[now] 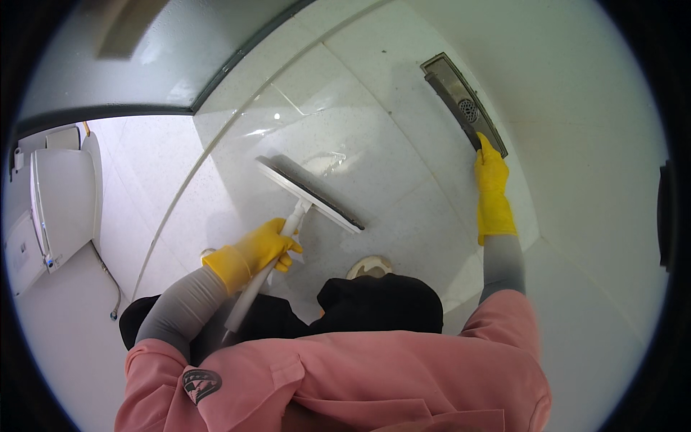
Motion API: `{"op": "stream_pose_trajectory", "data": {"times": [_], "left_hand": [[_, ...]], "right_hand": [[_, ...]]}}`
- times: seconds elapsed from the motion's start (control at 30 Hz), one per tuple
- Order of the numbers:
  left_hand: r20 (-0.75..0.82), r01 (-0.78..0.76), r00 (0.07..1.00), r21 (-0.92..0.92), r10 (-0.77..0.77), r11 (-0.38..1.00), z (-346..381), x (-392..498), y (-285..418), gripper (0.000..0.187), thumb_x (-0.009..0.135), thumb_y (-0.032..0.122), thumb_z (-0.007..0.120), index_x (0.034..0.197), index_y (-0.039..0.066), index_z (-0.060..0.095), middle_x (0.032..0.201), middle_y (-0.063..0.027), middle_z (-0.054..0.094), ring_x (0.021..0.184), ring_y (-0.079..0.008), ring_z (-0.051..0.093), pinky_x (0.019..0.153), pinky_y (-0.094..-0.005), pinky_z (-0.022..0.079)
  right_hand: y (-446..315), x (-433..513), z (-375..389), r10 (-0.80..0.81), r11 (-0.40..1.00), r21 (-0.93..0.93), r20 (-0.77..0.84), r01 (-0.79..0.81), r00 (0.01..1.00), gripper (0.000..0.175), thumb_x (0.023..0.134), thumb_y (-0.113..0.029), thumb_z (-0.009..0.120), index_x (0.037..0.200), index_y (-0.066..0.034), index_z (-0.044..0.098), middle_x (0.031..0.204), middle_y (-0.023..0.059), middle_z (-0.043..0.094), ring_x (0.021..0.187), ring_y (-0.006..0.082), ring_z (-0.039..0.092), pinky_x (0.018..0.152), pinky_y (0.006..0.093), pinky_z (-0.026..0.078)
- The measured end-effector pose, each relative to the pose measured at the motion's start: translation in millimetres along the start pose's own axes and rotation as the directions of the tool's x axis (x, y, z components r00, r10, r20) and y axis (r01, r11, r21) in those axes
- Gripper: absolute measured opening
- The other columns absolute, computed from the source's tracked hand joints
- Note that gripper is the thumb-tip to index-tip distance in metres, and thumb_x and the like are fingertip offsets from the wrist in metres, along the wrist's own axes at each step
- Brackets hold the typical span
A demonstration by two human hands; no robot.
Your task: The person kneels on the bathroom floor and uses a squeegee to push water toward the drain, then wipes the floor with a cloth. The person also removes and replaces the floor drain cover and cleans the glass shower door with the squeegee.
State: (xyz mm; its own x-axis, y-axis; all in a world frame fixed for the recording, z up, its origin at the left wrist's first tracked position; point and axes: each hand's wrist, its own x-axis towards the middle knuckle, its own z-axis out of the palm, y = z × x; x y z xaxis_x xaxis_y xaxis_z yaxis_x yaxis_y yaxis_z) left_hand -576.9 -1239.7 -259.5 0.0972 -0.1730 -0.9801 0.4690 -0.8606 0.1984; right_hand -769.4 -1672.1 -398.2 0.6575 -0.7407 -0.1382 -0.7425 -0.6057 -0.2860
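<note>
My left hand [272, 245], in a yellow rubber glove, is closed around the white handle of a floor squeegee [310, 197]. Its long head with a dark blade lies across the wet tiled floor at the middle of the view. On the right, my right hand [490, 162], gloved in yellow too, grips the near end of a long, dark drain cover [451, 105]. The cover is beside the open channel of a linear floor drain [456, 78], partly over its edge. A round perforated strainer [468, 110] shows inside the channel.
A curved threshold strip [216, 143] crosses the floor at the left. Beyond it stands a white toilet [65, 200] with a hose [110, 278] nearby. A dark-framed glass panel [210, 94] is at the upper left. The wall rises right of the drain. My shoe [371, 265] rests on the floor.
</note>
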Motion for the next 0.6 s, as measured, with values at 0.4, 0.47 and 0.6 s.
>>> {"op": "stream_pose_trajectory", "data": {"times": [0.4, 0.47, 0.6], "left_hand": [[-0.007, -0.022, 1.000, -0.007, 0.022, 1.000, 4.0, -5.8, 4.7, 0.038, 0.090, 0.010, 0.056, 0.126, 0.000, 0.048, 0.095, -0.0133, 0.066, 0.060, -0.0186, 0.062, 0.056, -0.0306, 0.055], [-0.014, -0.012, 1.000, -0.012, 0.012, 1.000, 4.8, -5.4, 1.1, 0.038, 0.090, 0.010, 0.056, 0.126, 0.001, 0.048, 0.095, -0.0133, 0.066, 0.060, -0.0190, 0.062, 0.056, -0.0312, 0.055], [-0.003, -0.020, 1.000, 0.023, 0.020, 1.000, 3.4, -2.2, 4.1, 0.041, 0.090, 0.011, 0.053, 0.129, -0.001, 0.046, 0.098, -0.0152, 0.067, 0.060, -0.0188, 0.063, 0.056, -0.0313, 0.058]], "right_hand": [[64.1, -119.6, 37.9, -0.381, 0.920, -0.164, -0.174, 0.355, 0.908, 0.038, 0.083, -0.007, 0.060, 0.121, -0.0076, 0.064, 0.114, 0.0160, 0.067, 0.107, 0.0341, 0.063, 0.094, 0.0407, 0.049], [60.2, -127.9, 29.5, -0.381, 0.924, -0.090, -0.132, 0.371, 0.915, 0.044, 0.079, -0.012, 0.067, 0.122, -0.0062, 0.063, 0.116, 0.0159, 0.065, 0.110, 0.0347, 0.061, 0.096, 0.0415, 0.048], [62.9, -121.8, 22.0, -0.088, 0.960, 0.253, -0.140, 0.122, 0.986, 0.063, 0.071, -0.023, 0.080, 0.128, -0.0050, 0.058, 0.117, 0.0155, 0.064, 0.112, 0.0346, 0.057, 0.097, 0.0421, 0.045]]}}
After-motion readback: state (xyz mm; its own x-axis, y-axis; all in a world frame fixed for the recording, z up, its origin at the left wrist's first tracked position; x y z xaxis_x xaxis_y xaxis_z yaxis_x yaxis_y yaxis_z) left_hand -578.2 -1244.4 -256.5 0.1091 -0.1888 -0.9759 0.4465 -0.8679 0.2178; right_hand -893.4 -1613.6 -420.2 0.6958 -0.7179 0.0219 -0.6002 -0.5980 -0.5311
